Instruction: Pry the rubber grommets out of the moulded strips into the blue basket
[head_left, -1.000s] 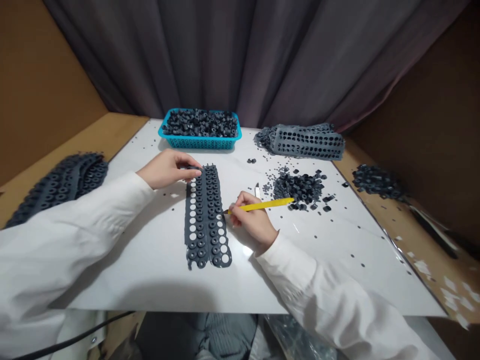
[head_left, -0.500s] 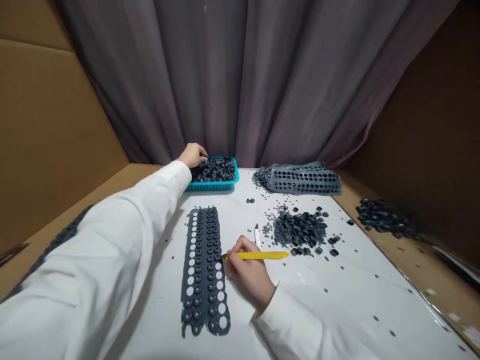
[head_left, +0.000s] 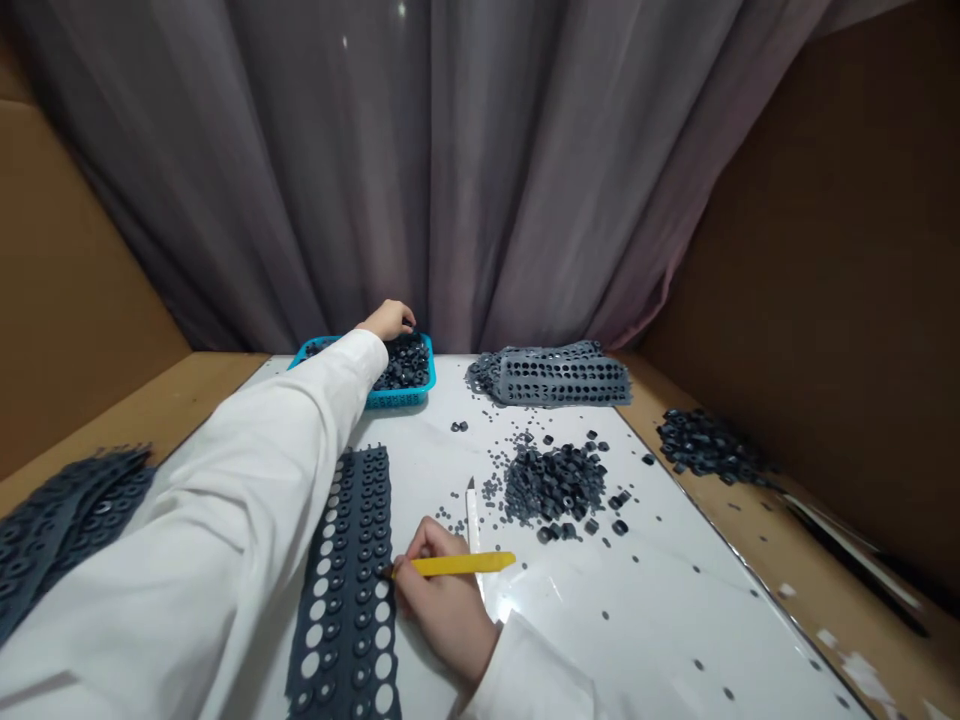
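Observation:
My right hand (head_left: pixel 450 605) grips a slim yellow craft knife (head_left: pixel 465 564), its dark tip pointing left at the right-hand row of a dark grey moulded rubber sheet (head_left: pixel 349 590). The sheet carries rows of round ring-shaped parts; open round holes show white along both outer rows. At the back, my left hand (head_left: pixel 391 319) hangs over a blue basket (head_left: pixel 432 372) full of small black rubber parts (head_left: pixel 405 362). Its fingers curl downward close together, and what they hold, if anything, is hidden. My left sleeve covers part of the basket and the sheet's left edge.
A white-handled knife (head_left: pixel 472 515) lies near a heap of black pieces (head_left: pixel 559 480) and scattered bits. Punched sheets (head_left: pixel 562 380) lie at the back, more moulded sheets (head_left: pixel 67 520) at left. Another black heap (head_left: pixel 709 445) sits beyond the table's right edge. Cardboard walls and a curtain surround everything.
The view has swung right, so things sit farther left in it. My left hand has moved right across the basket. My right hand keeps the knife at about the same spot on the sheet.

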